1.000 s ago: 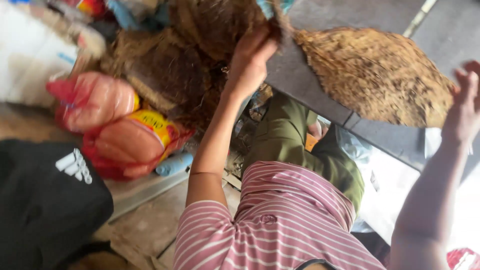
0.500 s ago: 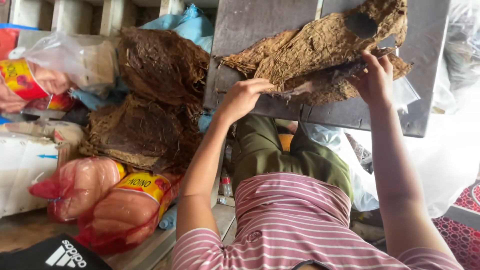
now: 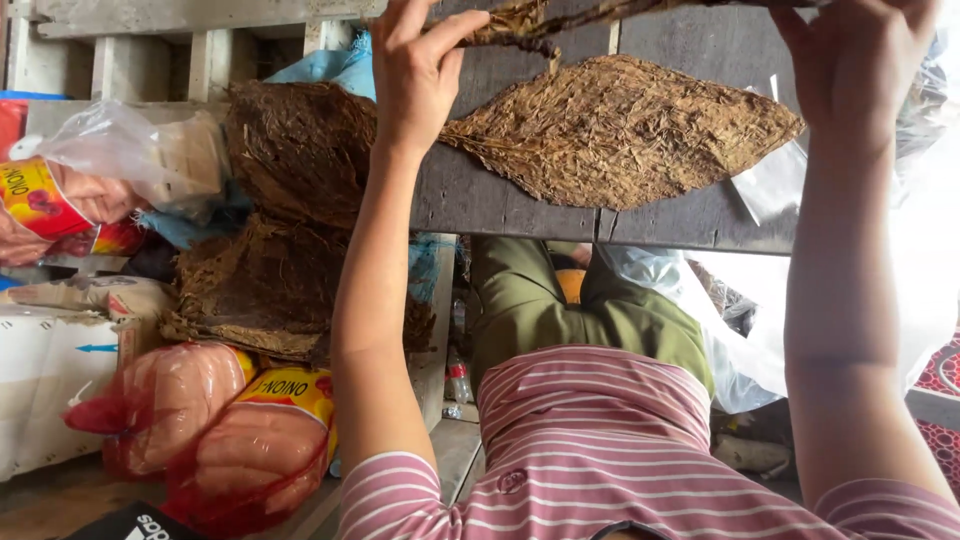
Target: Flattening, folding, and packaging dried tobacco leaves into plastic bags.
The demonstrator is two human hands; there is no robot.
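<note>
One flattened brown leaf (image 3: 620, 130) lies spread on the counter (image 3: 520, 205), while both hands, left (image 3: 420, 70) and right (image 3: 850, 60), pinch a second dried leaf (image 3: 560, 18) stretched just above it, with heaped leaves (image 3: 290, 210) left of it.

Dark, weathered wooden desk (image 3: 500, 200) of planks across the upper middle of the frame. Pale wooden railing (image 3: 150, 55) in the upper left, rough plank floor (image 3: 450, 470) at lower centre, patch of red patterned mat (image 3: 940, 380) at the right edge. Soft, even daylight, brightest to the right.
</note>
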